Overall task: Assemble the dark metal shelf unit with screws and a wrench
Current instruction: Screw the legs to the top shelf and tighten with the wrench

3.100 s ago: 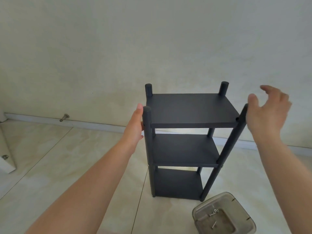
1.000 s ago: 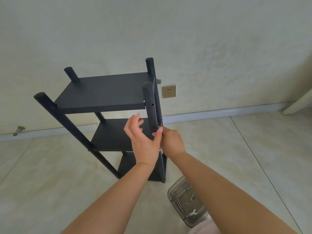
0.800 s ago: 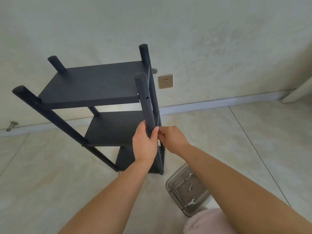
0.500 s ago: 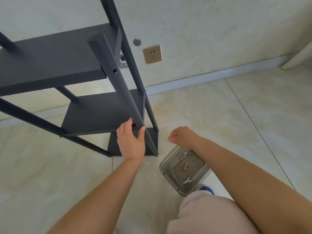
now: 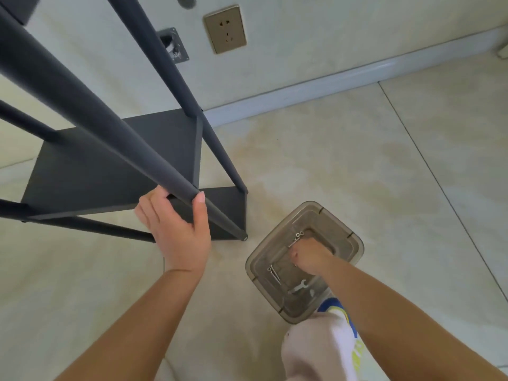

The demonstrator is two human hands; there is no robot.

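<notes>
The dark metal shelf unit (image 5: 110, 163) stands on the tiled floor at the left, seen from close above. My left hand (image 5: 176, 229) wraps around its nearest leg (image 5: 115, 138), low down by the middle shelf. My right hand (image 5: 309, 255) reaches down into a clear plastic box (image 5: 349, 240) on the floor, fingers curled down among loose screws (image 5: 297, 237); what they hold is hidden. Two more screws (image 5: 273, 273) and a small silver wrench (image 5: 301, 285) lie in the box nearer me.
A wall with a brass socket (image 5: 225, 28) and a metal bracket (image 5: 173, 45) rises behind the shelf, with a pale skirting board (image 5: 330, 83) along its foot. My knee in light cloth (image 5: 319, 350) is at the bottom right, next to the box.
My view has dropped lower and closer to the shelf. My right hand left the shelf leg and went down into the plastic box. My left hand stayed on the leg.
</notes>
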